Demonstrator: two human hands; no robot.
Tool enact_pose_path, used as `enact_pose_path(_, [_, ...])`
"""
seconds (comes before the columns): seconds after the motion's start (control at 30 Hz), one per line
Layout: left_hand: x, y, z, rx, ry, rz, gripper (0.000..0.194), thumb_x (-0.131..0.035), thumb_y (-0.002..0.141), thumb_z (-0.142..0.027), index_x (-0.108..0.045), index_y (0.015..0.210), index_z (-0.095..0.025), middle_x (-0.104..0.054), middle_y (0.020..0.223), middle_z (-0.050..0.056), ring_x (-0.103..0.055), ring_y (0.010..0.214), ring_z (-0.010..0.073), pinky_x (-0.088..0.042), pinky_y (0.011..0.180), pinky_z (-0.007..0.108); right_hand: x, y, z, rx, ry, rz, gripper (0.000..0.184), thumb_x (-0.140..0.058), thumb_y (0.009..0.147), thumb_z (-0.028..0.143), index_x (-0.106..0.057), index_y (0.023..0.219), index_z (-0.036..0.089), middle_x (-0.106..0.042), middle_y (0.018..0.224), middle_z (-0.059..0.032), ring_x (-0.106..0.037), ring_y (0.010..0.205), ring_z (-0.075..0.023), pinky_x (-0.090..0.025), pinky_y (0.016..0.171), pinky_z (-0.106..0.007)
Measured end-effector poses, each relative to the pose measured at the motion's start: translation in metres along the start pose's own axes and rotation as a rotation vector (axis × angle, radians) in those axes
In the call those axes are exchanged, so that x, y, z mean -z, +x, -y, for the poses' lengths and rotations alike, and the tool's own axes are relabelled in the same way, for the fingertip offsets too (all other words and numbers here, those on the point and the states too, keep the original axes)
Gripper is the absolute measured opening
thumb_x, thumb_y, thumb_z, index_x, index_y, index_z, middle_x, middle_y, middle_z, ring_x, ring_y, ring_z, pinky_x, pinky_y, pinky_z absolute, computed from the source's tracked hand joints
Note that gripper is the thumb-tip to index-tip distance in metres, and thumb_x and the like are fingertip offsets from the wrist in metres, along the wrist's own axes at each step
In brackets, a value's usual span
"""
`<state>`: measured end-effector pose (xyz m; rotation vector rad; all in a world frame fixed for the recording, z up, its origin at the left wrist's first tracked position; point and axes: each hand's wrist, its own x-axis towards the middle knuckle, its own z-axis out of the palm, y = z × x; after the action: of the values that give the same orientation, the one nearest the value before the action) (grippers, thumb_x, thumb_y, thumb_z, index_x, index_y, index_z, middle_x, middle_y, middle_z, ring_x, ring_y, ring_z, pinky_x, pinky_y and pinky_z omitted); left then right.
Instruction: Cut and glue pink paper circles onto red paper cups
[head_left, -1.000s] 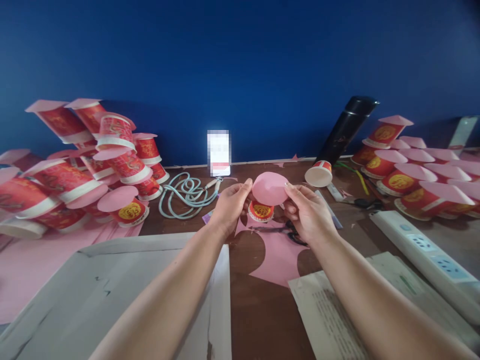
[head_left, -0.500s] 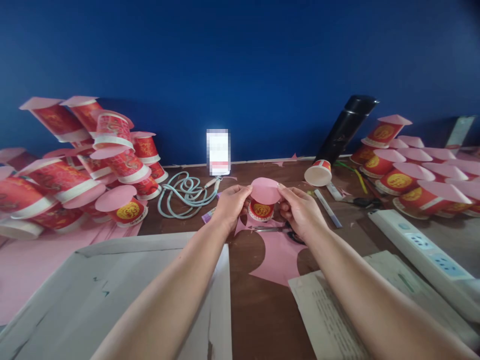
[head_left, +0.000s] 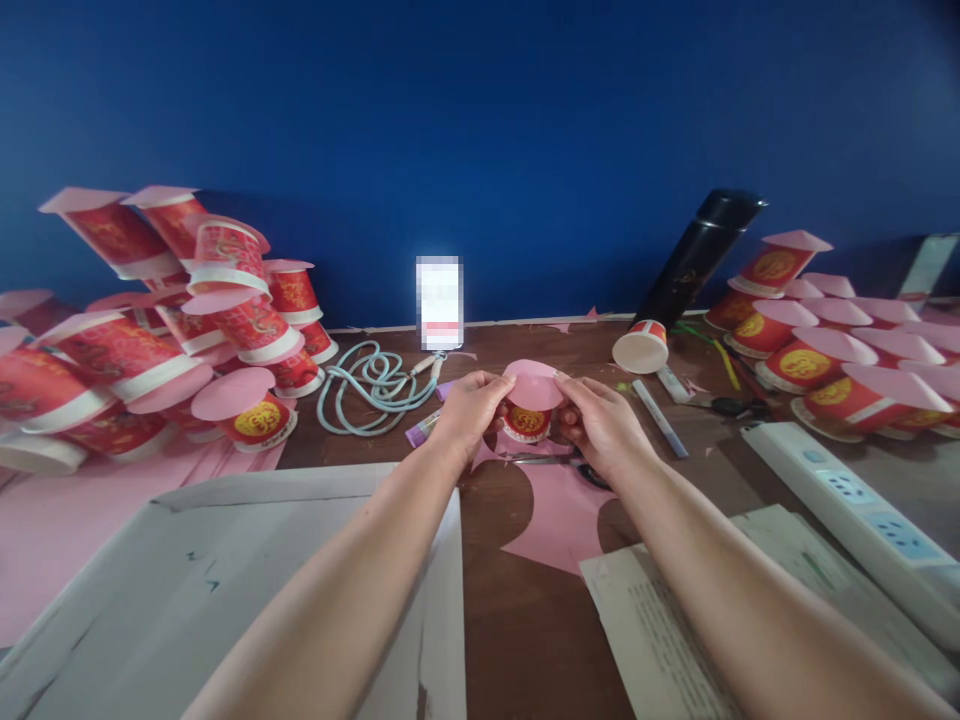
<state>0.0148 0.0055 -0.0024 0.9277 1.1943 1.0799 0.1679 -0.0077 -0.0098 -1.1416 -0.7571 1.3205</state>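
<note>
A pink paper disc (head_left: 534, 385) lies over the upturned base of a red paper cup (head_left: 528, 421) with a gold emblem. My left hand (head_left: 474, 408) pinches the disc's left edge between thumb and fingers. On the opposite edge, my right hand (head_left: 600, 420) pinches it too. The fingertips of both hands are partly hidden behind the disc and beside the cup. Scissors (head_left: 551, 460) lie just in front of the cup, on a cut pink paper scrap (head_left: 562, 515). A glue stick (head_left: 422, 430) is partly covered by my left hand.
Red cups with pink tops are heaped at left (head_left: 247, 330) and right (head_left: 806, 360). A coiled cable (head_left: 375, 390), phone (head_left: 439, 303), black flask (head_left: 701, 255), loose cup (head_left: 640, 347), marker (head_left: 660, 418) and power strip (head_left: 847, 495) surround the hands. White cardboard (head_left: 247, 590) lies front left.
Both hands have brought the pink disc down onto the cup. My right hand has moved slightly left and inward, uncovering the marker. The cup stays in place.
</note>
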Motion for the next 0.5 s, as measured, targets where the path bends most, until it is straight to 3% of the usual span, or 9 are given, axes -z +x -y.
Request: enact_pose_path(0.5, [-0.0016, 0.0, 0.0001, 0.016, -0.001, -0.021, 0.025, -0.067, 0.076, -0.037, -0.052, 0.071, -0.018, -0.05, 0.053, -0.004, -0.042, 0.04, 0.0049, -0.035, 0.04, 0.016, 0.0007, 0.0, -0.0016, -0.033, 0.04, 0.023, 0.038, -0.081, 0.063, 0.036, -0.047, 0.062, 0.018, -0.044, 0.052, 0.0056, -0.038, 0.043, -0.0043, -0.026, 0.035, -0.015])
